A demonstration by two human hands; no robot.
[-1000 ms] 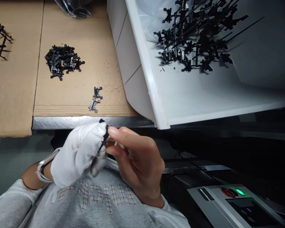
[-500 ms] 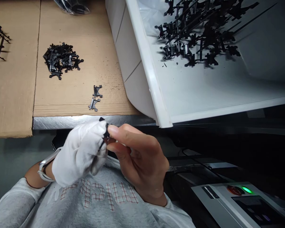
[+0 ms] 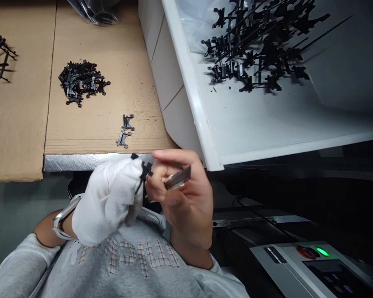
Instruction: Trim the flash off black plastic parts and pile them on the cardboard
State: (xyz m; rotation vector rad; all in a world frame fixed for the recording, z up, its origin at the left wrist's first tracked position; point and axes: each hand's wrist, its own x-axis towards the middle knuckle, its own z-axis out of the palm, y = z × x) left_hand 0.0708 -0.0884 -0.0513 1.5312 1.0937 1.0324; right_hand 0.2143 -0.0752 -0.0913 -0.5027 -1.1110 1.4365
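While your gloved left hand (image 3: 107, 203) is pinching a small black plastic part (image 3: 144, 174) in narrowly closed fingertips, your bare right hand (image 3: 186, 198) is curling around a small metal blade (image 3: 177, 179), though the view is poor and it may be some other flat metal tool. Your right fingers (image 3: 170, 154) are closing on it from just beside the black part, and both hands are working close together in front of your grey sweatshirt (image 3: 127, 260), above the edge of the steel table (image 3: 96, 162). A white band (image 3: 64, 219) is wrapping your left wrist.

Beyond your hands, a cardboard sheet (image 3: 105, 124) is lying on the table, carrying a heap of black plastic parts (image 3: 82, 78) and two loose parts (image 3: 127, 122) near its front edge. To your right, a white plastic bin (image 3: 189, 95) is standing beside the cardboard, and black plastic runners with parts attached (image 3: 255, 54) are lying inside it. Near your right elbow, a grey control panel (image 3: 313, 269) is showing a lit green lamp (image 3: 322, 251) beside a red button (image 3: 306, 252).
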